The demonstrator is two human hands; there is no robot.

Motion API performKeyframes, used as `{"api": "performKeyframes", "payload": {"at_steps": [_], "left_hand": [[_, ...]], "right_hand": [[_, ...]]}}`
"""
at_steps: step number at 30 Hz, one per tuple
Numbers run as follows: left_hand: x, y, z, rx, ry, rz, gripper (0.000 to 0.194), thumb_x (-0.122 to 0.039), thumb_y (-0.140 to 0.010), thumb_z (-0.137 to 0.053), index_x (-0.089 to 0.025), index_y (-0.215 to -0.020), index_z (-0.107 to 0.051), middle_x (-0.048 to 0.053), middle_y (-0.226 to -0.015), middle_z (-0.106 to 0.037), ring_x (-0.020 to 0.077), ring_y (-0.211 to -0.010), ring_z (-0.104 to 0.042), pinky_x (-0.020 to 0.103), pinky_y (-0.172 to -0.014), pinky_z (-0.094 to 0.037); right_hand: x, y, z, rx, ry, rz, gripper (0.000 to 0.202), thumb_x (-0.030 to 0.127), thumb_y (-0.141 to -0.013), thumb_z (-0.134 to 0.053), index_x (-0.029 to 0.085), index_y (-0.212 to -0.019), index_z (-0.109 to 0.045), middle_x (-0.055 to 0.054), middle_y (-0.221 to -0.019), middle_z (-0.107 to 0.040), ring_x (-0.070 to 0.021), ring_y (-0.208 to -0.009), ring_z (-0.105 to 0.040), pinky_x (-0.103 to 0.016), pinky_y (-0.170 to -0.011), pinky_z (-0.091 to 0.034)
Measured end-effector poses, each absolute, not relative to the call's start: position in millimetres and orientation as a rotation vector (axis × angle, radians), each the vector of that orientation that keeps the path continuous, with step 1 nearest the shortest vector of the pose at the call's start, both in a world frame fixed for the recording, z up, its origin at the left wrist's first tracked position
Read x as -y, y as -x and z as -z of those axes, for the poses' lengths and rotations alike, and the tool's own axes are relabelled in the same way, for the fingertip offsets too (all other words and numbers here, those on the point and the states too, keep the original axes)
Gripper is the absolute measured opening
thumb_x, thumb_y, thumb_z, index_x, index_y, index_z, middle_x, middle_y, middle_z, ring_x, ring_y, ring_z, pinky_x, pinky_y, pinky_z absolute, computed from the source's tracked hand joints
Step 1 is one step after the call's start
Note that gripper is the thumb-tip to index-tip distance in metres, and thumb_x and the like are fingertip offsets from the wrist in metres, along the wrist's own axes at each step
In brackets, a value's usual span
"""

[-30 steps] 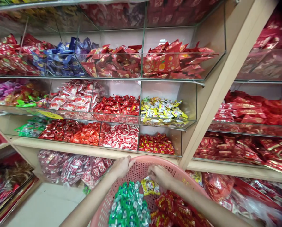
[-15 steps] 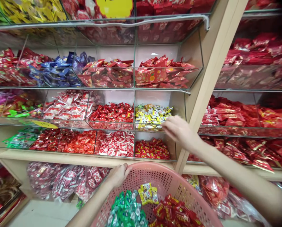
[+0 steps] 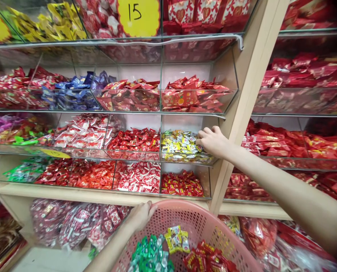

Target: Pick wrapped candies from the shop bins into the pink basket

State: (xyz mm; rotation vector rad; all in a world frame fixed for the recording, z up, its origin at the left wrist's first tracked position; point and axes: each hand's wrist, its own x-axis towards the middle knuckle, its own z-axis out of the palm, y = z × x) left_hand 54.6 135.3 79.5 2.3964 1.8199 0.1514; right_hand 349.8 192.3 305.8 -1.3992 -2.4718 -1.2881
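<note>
My left hand (image 3: 141, 216) grips the rim of a pink perforated plastic basket (image 3: 182, 208). Inside the basket lie green-wrapped candies (image 3: 150, 254), a few yellow-and-white candies (image 3: 177, 238) and red-wrapped candies (image 3: 209, 258). Up at the shelf, my right hand (image 3: 213, 141) reaches into a clear bin, its curled fingers at the right edge of a pile of yellow-and-white wrapped candies (image 3: 181, 142). The fingertips are partly hidden, and whether they hold a candy does not show.
Clear-fronted bins of red candies (image 3: 136, 140), red-and-white candies (image 3: 140, 176) and blue packets (image 3: 72, 90) fill the shelves. A wooden post (image 3: 251, 71) stands right of my right hand. Bagged candies (image 3: 77, 223) sit beneath. A yellow price tag (image 3: 139, 17) reads 15.
My right hand has moved up over the bin's front edge, in to the yellow-and-white candies. The view has tilted up slightly. My left hand stays on the basket rim.
</note>
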Motion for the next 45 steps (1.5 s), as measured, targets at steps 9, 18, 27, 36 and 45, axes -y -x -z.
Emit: {"api": "performKeyframes", "payload": {"at_steps": [9,18,27,36,45], "left_hand": [[-136,-54,-79,-1.794,-2.431,-0.168,0.048,-0.049,-0.093,-0.017,-0.019,-0.092,-0.055,0.011,-0.085,-0.069,0.0283,-0.085,-0.066,0.033,-0.066,-0.045],[-131,-59,-88,-1.799,-2.399,-0.115,0.048,-0.049,-0.093,-0.018,-0.018,-0.093,-0.055,0.012,-0.087,-0.068,0.0276,-0.087,-0.065,0.031,-0.067,-0.044],[-131,-61,-85,-1.845,-2.455,-0.07,0.048,-0.045,-0.094,-0.016,-0.017,-0.095,-0.056,0.012,-0.084,-0.068,0.0288,-0.083,-0.065,0.034,-0.066,-0.045],[-116,-75,-85,-1.694,-2.832,-0.137,0.044,-0.032,-0.095,-0.023,-0.023,-0.137,-0.033,0.011,-0.116,-0.055,0.026,-0.103,-0.054,0.034,-0.081,-0.042],[-138,-122,-110,-1.671,-2.858,0.037,0.042,-0.027,-0.094,-0.026,-0.009,-0.09,-0.065,0.019,-0.085,-0.063,0.0282,-0.082,-0.059,0.039,-0.07,-0.04]], "right_hand": [[-176,-355,-316,2.303,1.274,1.241,0.019,0.016,-0.085,-0.043,0.017,-0.086,-0.062,-0.01,-0.091,-0.057,-0.0237,-0.086,-0.043,-0.037,-0.072,-0.026],[-109,-314,-194,2.474,1.072,0.264,0.016,0.022,-0.088,-0.044,0.019,-0.097,-0.057,-0.007,-0.099,-0.058,-0.0203,-0.092,-0.047,-0.033,-0.076,-0.032],[-119,-309,-79,2.812,1.392,-0.096,0.016,0.014,-0.08,-0.051,0.015,-0.092,-0.06,-0.009,-0.099,-0.061,-0.0221,-0.098,-0.051,-0.035,-0.086,-0.031],[-109,-303,-70,2.916,1.381,0.089,0.019,0.007,-0.079,-0.049,0.015,-0.082,-0.066,-0.01,-0.087,-0.065,-0.0246,-0.095,-0.049,-0.041,-0.082,-0.03],[-113,-302,-68,2.907,1.351,0.126,0.017,0.01,-0.08,-0.051,0.016,-0.083,-0.067,-0.009,-0.087,-0.066,-0.0246,-0.093,-0.05,-0.041,-0.082,-0.032]]}}
